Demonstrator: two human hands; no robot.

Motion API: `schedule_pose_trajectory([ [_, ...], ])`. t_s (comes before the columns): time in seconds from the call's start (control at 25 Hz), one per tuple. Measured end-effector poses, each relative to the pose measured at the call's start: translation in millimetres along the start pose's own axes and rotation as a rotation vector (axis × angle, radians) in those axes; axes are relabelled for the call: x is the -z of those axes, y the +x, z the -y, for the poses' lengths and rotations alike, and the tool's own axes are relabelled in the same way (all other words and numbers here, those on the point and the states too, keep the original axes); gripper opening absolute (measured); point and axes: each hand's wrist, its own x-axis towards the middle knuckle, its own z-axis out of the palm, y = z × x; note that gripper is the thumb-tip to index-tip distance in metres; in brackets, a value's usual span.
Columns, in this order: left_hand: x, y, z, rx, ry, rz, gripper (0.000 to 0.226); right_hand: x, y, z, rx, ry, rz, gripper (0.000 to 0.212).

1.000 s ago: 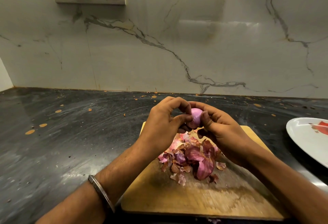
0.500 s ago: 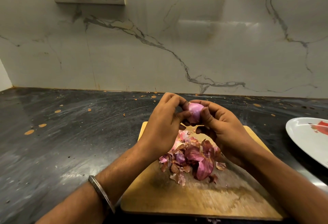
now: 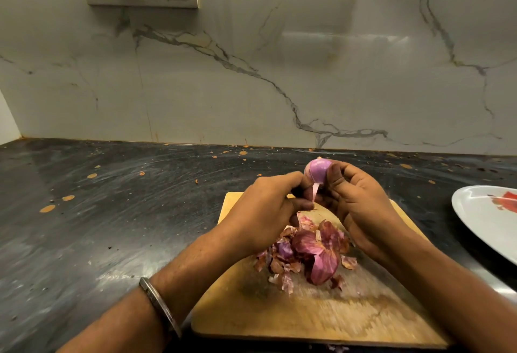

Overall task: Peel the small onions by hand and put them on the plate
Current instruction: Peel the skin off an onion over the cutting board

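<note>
Onion (image 3: pixel 318 170) in right grip (image 3: pixel 355 201); left grip (image 3: pixel 268 207) pinched on its peel strip (image 3: pixel 315 194).

Both forearms reach forward, hands close together. Right hand (image 3: pixel 361 201) raised, palm toward the camera, fingers curled, its grip on an onion (image 3: pixel 318 170). Left hand (image 3: pixel 268 212) knuckles-up, fingertips pinching a skin strip (image 3: pixel 315 192).

The plate (image 3: pixel 486 221) runs off the right edge, only its left part showing. The left hand (image 3: pixel 268 212) hides the near edge of the skins (image 3: pixel 310 254). The right hand (image 3: pixel 361 207) covers the onion's (image 3: pixel 317 170) far side and the board's (image 3: pixel 307 316) right corner.
</note>
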Motion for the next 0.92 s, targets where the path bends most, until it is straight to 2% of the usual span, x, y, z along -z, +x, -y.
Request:
schedule_pose_trajectory([
  [0.12, 1, 0, -1, -0.011, 0.001, 0.039, 0.017, -3, -2, -3, -0.015, 0.065, 0.016, 0.047],
  [0.24, 1, 1, 0, 0.039, -0.12, 0.013, 0.011, -3, -2, 3, 0.009, 0.092, 0.033, 0.048],
  [0.4, 3, 3, -1, 0.239, -0.347, 0.031, 0.043, 0, -1, 7, 0.032, 0.102, 0.063, 0.051],
  [0.48, 5, 4, -3, 0.309, -0.439, 0.052, 0.051, 0, -2, 7, 0.048, 0.06, 0.1, 0.052],
  [0.72, 6, 4, -1, 0.312, -0.491, 0.124, 0.02, -1, -7, 10, 0.11, -0.091, 0.158, 0.054],
  [0.92, 7, 6, 2, 0.285, -0.535, 0.054, 0.018, -2, -7, 11, 0.067, 0.008, 0.139, 0.05],
])
